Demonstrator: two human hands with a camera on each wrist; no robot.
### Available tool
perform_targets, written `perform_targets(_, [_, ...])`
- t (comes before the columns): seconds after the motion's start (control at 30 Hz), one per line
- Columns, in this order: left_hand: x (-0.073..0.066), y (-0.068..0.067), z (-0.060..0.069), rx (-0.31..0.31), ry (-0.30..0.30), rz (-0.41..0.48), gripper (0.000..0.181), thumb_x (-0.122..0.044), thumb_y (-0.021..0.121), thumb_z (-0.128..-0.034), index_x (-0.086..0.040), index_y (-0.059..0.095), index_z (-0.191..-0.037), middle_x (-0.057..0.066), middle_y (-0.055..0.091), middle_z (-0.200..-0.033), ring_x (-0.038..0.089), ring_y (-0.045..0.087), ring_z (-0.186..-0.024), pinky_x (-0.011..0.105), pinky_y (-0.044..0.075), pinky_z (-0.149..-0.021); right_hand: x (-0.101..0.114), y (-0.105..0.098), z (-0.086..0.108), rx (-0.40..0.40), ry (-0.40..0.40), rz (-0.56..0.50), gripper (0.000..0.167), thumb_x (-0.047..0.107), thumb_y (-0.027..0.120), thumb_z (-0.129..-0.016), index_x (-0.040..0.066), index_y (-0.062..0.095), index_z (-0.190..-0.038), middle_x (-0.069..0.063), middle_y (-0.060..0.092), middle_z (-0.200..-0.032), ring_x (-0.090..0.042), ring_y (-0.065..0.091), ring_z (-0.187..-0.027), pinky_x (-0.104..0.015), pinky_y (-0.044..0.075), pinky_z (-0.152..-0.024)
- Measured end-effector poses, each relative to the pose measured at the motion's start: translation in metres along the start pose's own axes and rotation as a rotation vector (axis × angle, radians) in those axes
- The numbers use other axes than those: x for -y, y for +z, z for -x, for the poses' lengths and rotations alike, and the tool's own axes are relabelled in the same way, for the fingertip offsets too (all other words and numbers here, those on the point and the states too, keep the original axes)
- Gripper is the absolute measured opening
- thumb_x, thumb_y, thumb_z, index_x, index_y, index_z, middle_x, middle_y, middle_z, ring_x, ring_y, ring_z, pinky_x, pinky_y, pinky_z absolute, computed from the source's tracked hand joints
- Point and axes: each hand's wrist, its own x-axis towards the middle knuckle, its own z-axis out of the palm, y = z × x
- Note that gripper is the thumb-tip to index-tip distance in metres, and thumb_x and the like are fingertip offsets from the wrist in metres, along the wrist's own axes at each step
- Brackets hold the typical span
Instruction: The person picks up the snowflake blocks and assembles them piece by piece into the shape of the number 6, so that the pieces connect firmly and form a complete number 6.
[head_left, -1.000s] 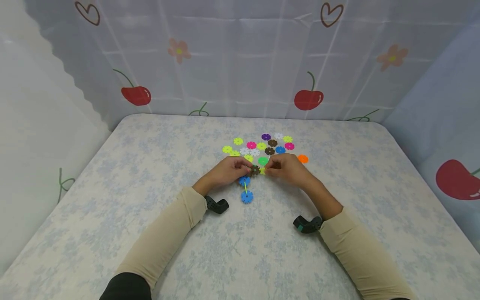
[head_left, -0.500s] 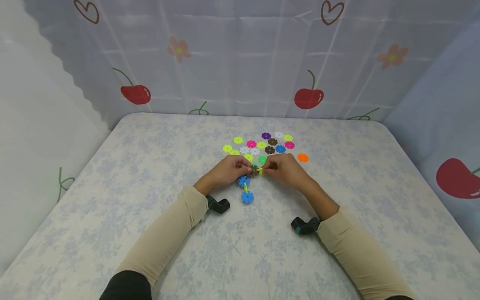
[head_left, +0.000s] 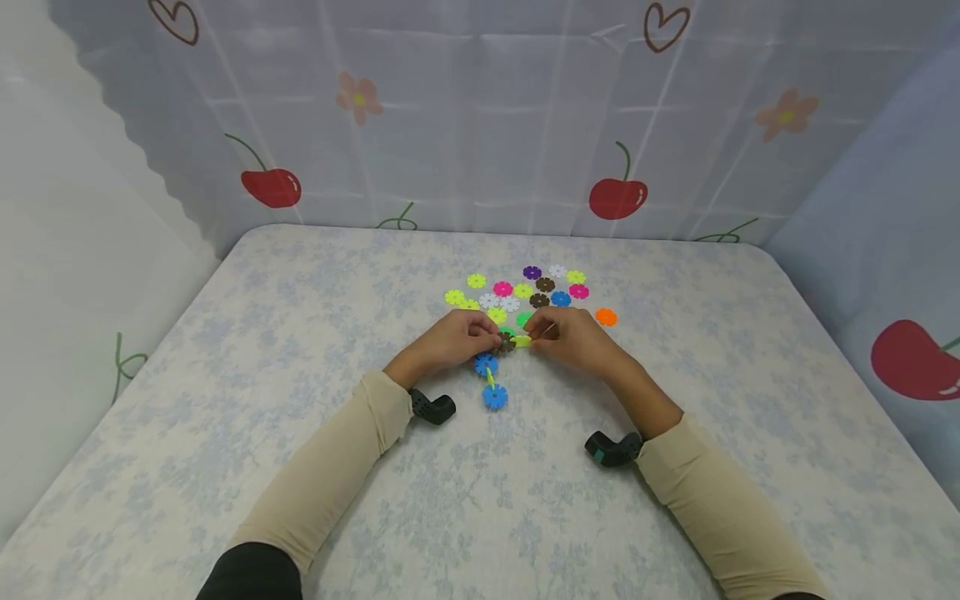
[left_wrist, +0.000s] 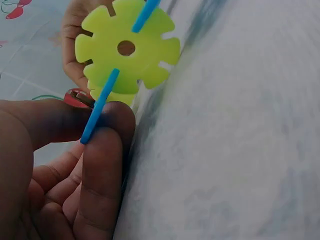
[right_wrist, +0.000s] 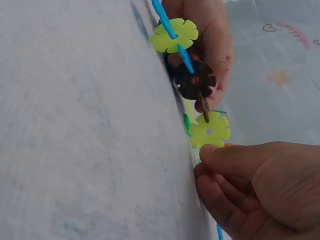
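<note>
Yellow slotted disc (right_wrist: 220, 133) meets a brown disc (right_wrist: 193, 84) over the counter (head_left: 525, 500); the right hand (head_left: 573, 340) pinches the yellow edge, the left hand (head_left: 456, 337) apparently grips the brown, partly hidden. Joining 2 slots seems the step; next would call for aligned, steady pressure.

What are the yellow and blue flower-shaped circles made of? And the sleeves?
The yellow circles are probably smooth, satiny plastic: even colour, crisp notches. The blue circles seem the same, with thin, straight edges. The beige sleeves look like matte cloth, because they wrinkle.
</note>
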Motion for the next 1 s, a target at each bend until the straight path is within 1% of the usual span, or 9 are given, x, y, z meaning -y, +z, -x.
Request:
perform_targets(0.13, [0.001,-0.006,0.002,0.03,-0.006,0.022,0.015,-0.018,0.064,-0.101,-0.004,0.067,-0.106,0.005,0.07,-0.085,0.016,0.06,-0.072,0.03,0.054,-0.065,-0.002,-0.003,0.001,0.044,-0.02,0.031,0.028,0.002,0.069,-0.096,0.003,0.069,-0.124,-0.009,0.069,-0.102,-0.029,0.066,-0.096,-0.046,0.053,-0.088])
perform_targets(0.23, [0.003,-0.008,0.002,0.052,-0.013,0.057,0.014,-0.016,0.064,-0.101,-0.004,0.066,-0.105,0.005,0.068,-0.082,0.016,0.058,-0.07,0.03,0.054,-0.064,-0.003,-0.003,0.001,0.082,-0.038,0.078,0.04,0.004,0.065,-0.099,0.003,0.062,-0.138,-0.01,0.063,-0.1,-0.026,0.06,-0.09,-0.042,0.052,-0.082])
perform_targets(0.3, [0.005,-0.009,0.003,0.061,-0.013,0.081,0.013,-0.015,0.064,-0.1011,-0.003,0.066,-0.105,0.005,0.068,-0.083,0.015,0.058,-0.07,0.03,0.054,-0.063,-0.004,-0.002,0.0,0.092,-0.033,0.117,0.043,0.007,0.063,-0.1,0.002,0.058,-0.142,-0.009,0.06,-0.097,-0.024,0.054,-0.086,-0.04,0.048,-0.075])
perform_targets(0.4, [0.005,-0.009,0.004,0.064,-0.006,0.104,0.012,-0.014,0.064,-0.101,-0.003,0.066,-0.104,0.005,0.069,-0.085,0.015,0.058,-0.07,0.029,0.053,-0.063,-0.004,-0.001,0.0,0.075,0.004,0.156,0.038,0.009,0.062,-0.1,-0.001,0.061,-0.137,-0.009,0.058,-0.094,-0.024,0.052,-0.084,-0.038,0.046,-0.073])
perform_targets(0.57, [0.005,-0.008,0.005,0.055,-0.002,0.128,0.011,-0.013,0.063,-0.101,-0.002,0.065,-0.104,0.007,0.07,-0.086,0.016,0.058,-0.068,0.028,0.052,-0.062,-0.003,-0.002,0.001,0.029,0.111,0.159,0.017,0.011,0.068,-0.098,0.001,0.068,-0.112,-0.009,0.06,-0.095,-0.026,0.054,-0.087,-0.04,0.048,-0.077])
perform_targets(0.67, [0.004,-0.008,0.005,0.055,-0.003,0.132,0.01,-0.012,0.063,-0.101,-0.002,0.065,-0.104,0.007,0.069,-0.085,0.016,0.057,-0.068,0.028,0.052,-0.062,-0.003,-0.003,0.001,0.029,0.161,0.168,0.021,0.012,0.07,-0.097,0.004,0.068,-0.116,-0.009,0.06,-0.096,-0.026,0.055,-0.087,-0.04,0.049,-0.077])
perform_targets(0.77, [0.003,-0.008,0.005,0.054,-0.004,0.132,0.01,-0.012,0.064,-0.1007,-0.002,0.065,-0.104,0.006,0.068,-0.084,0.015,0.057,-0.068,0.028,0.052,-0.062,-0.002,-0.005,0.001,0.044,0.178,0.168,0.029,0.012,0.07,-0.096,0.003,0.067,-0.124,-0.012,0.059,-0.099,-0.028,0.054,-0.09,-0.042,0.049,-0.079])
perform_targets(0.87, [0.002,-0.008,0.004,0.053,-0.01,0.134,0.01,-0.012,0.064,-0.1003,-0.002,0.066,-0.104,0.006,0.067,-0.083,0.015,0.056,-0.067,0.028,0.051,-0.062,-0.001,-0.009,0.002,0.053,0.197,0.139,0.023,0.012,0.07,-0.097,0.003,0.066,-0.117,-0.012,0.06,-0.104,-0.029,0.055,-0.096,-0.043,0.049,-0.085])
perform_targets(1.0, [0.001,-0.007,0.004,0.05,-0.024,0.132,0.011,-0.012,0.065,-0.0999,-0.002,0.066,-0.105,0.006,0.068,-0.084,0.015,0.056,-0.067,0.027,0.051,-0.062,-0.002,-0.014,0.005,0.044,0.247,0.013,0.012,0.011,0.068,-0.098,0.004,0.062,-0.105,-0.011,0.063,-0.098,-0.027,0.059,-0.09,-0.04,0.051,-0.079])
